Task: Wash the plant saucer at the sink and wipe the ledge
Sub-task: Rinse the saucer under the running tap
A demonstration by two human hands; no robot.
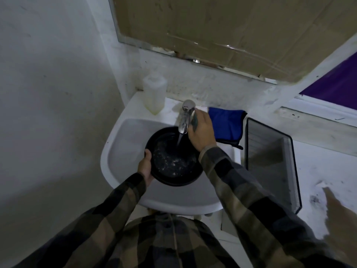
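A round black plant saucer (170, 161) with wet specks of dirt inside is held over the white sink (123, 144). My left hand (145, 167) grips its left rim. Water runs from the chrome faucet (185, 117) into the saucer. My right hand (201, 130) is beside the faucet's right side, fingers curled toward it, with a dark greenish thing partly showing under the fingers; whether it holds the faucet handle I cannot tell. A folded blue cloth (228, 124) lies on the sink's right rim, just behind that hand.
A translucent plastic bottle (154, 93) stands at the sink's back left corner. A black mesh tray (270, 155) sits on the white ledge (324, 167) to the right. Cardboard covers the mirror (222, 31) above. A bare wall closes in on the left.
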